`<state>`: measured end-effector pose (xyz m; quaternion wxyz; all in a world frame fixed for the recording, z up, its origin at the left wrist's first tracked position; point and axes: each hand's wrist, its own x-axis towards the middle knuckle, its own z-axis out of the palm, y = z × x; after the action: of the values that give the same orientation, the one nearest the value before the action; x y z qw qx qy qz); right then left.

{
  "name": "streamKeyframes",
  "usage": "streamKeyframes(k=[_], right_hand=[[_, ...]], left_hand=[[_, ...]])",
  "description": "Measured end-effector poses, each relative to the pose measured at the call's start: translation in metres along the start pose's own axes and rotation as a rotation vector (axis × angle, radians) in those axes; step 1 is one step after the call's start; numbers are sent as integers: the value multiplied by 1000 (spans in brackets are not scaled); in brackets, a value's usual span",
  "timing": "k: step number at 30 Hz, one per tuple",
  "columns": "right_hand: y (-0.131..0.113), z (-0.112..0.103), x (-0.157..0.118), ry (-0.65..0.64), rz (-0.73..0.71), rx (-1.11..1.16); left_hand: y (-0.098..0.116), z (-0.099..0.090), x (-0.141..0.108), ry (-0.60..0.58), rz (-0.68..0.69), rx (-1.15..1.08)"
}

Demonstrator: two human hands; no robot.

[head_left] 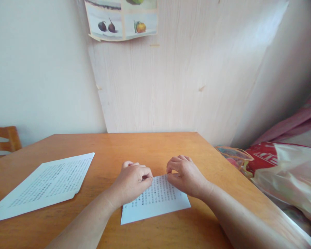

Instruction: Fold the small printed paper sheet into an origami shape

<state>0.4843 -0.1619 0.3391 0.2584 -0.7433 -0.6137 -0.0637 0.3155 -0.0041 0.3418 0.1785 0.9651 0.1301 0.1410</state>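
Note:
A printed sheet of paper [162,197] lies in front of me on the wooden table, its lines of text running up to the far edge. My left hand [133,181] is closed at the far left part of the sheet, thumb and forefinger pinched at its edge. On the other side, my right hand [188,174] is curled the same way, with its thumb and fingers at the far right edge. The fingertips are partly hidden behind the thumbs. The sheet looks short, perhaps folded; I cannot tell for certain.
A stack of printed sheets [49,183] lies on the left of the wooden table [145,145]. A wooden chair [12,138] stands beyond the left edge. Plastic bags [287,173] crowd the right edge. A fruit poster [124,20] hangs on the wall panel.

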Motion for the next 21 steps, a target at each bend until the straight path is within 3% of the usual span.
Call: streamKeyframes(k=[21], right_hand=[[24, -10, 2, -7, 64, 13]], left_hand=[[-7, -10, -1, -8, -38, 5]])
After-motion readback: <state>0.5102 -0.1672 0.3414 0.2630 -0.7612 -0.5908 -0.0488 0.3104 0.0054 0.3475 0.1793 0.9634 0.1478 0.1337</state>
